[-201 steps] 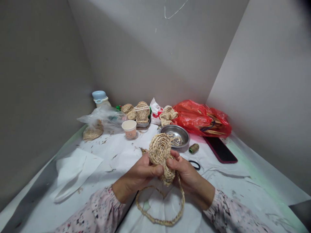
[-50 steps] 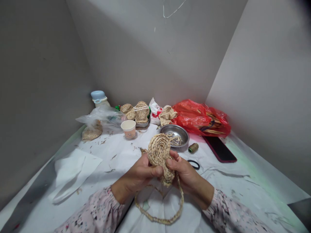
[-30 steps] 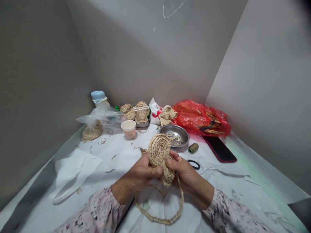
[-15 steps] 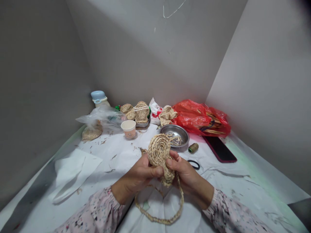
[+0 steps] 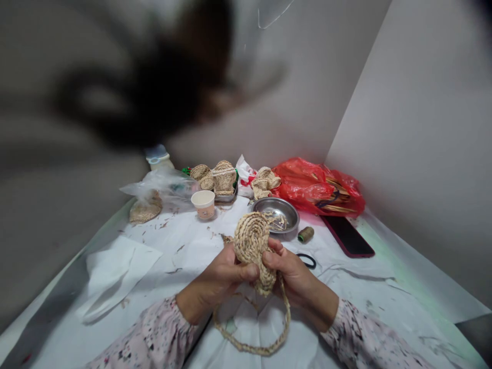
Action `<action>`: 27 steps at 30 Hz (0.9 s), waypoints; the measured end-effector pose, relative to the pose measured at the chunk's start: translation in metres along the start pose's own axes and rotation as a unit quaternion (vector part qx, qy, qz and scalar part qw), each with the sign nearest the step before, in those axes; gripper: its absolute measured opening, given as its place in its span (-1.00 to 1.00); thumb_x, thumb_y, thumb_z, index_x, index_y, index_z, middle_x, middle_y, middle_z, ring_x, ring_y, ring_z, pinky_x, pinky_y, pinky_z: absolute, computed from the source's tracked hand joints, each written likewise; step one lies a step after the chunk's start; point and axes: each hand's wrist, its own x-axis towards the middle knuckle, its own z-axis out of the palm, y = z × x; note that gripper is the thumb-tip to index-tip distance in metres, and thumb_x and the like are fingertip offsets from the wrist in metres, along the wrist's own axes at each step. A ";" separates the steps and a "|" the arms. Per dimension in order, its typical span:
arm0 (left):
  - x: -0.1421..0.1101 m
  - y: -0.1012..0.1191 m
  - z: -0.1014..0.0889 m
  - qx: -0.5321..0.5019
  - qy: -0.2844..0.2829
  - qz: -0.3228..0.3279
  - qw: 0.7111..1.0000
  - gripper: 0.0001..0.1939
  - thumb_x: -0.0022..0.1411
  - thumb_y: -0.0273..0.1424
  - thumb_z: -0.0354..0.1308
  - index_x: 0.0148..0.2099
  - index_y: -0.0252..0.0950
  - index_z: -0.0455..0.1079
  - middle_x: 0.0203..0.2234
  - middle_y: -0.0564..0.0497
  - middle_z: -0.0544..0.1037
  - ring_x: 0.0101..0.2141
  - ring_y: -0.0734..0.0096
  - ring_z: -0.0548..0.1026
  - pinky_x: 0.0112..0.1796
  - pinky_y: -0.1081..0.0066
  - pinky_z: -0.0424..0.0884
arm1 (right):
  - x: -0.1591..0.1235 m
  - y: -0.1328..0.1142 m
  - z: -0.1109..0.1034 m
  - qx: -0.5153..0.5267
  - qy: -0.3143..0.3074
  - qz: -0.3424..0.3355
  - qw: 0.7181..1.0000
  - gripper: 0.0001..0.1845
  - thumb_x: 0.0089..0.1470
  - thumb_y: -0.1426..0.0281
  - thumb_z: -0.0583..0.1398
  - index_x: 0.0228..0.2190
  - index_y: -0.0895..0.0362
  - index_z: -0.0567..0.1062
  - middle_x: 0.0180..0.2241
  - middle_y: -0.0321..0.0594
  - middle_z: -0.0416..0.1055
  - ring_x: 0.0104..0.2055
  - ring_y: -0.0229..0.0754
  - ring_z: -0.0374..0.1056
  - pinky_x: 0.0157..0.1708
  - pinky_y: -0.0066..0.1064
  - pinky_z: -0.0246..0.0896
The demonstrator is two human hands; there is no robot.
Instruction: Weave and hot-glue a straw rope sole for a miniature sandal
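Both hands hold an oval piece of coiled, braided straw [image 5: 251,241] upright above the white-covered table [image 5: 184,246]. My left hand [image 5: 219,279] grips its lower left edge, thumb pressed on the front. My right hand [image 5: 294,274] pinches its lower right edge. A loose braided straw tail [image 5: 265,338] hangs from the piece and loops down between my wrists. Both sleeves are pink with speckles.
Behind stand a steel bowl [image 5: 286,215] with straw scraps, a thread spool [image 5: 306,234], a dark phone [image 5: 348,236], a red plastic bag [image 5: 319,187], a paper cup [image 5: 204,203], finished straw pieces [image 5: 225,177], a clear bag [image 5: 161,187] and a bottle [image 5: 157,155]. A dark blurred shape [image 5: 161,87] crosses upper left.
A dark, motion-blurred shape has swept into the upper left of the view. My hands and the straw piece have stayed almost still.
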 end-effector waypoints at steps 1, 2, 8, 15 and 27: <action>0.000 0.000 0.000 0.000 0.001 0.000 1.000 -0.37 -0.04 -0.21 0.41 0.09 -0.33 0.46 -0.16 -0.18 0.59 -0.24 0.20 0.54 -0.35 0.44 0.34 | 0.000 0.000 0.000 -0.001 0.003 0.001 1.000 -0.57 -0.16 0.29 0.45 -0.22 0.13 0.52 -0.35 -0.23 0.57 -0.38 -0.17 0.52 -0.27 -0.33 0.43; 0.000 0.001 0.001 0.000 0.001 0.000 1.000 -0.37 -0.04 -0.21 0.41 0.09 -0.33 0.46 -0.17 -0.17 0.59 -0.25 0.21 0.54 -0.33 0.43 0.35 | 0.000 0.000 0.000 -0.002 0.006 0.002 1.000 -0.56 -0.17 0.29 0.46 -0.23 0.13 0.52 -0.35 -0.23 0.57 -0.38 -0.17 0.52 -0.27 -0.32 0.43; -0.002 0.002 0.003 -0.003 -0.003 -0.003 1.000 -0.36 -0.05 -0.21 0.41 0.08 -0.33 0.46 -0.16 -0.18 0.59 -0.18 0.12 0.54 -0.20 0.35 0.38 | -0.001 0.001 -0.001 -0.002 0.007 0.003 1.000 -0.55 -0.16 0.29 0.46 -0.21 0.14 0.51 -0.35 -0.23 0.57 -0.36 -0.17 0.52 -0.26 -0.33 0.43; -0.002 0.002 0.003 0.006 0.009 -0.008 1.000 -0.33 -0.05 -0.19 0.41 0.10 -0.34 0.44 -0.14 -0.20 0.59 -0.18 0.09 0.53 -0.22 0.33 0.38 | -0.001 0.000 -0.001 -0.009 0.003 0.002 1.000 -0.56 -0.14 0.29 0.44 -0.19 0.14 0.51 -0.35 -0.22 0.57 -0.37 -0.17 0.51 -0.28 -0.34 0.43; -0.001 0.002 0.003 0.010 0.012 -0.012 1.000 -0.32 -0.06 -0.18 0.41 0.10 -0.35 0.44 -0.11 -0.22 0.57 -0.17 0.07 0.53 -0.25 0.33 0.38 | 0.000 -0.001 0.002 -0.014 0.004 0.007 1.000 -0.55 -0.17 0.25 0.46 -0.23 0.15 0.51 -0.36 -0.21 0.57 -0.35 -0.15 0.51 -0.27 -0.32 0.42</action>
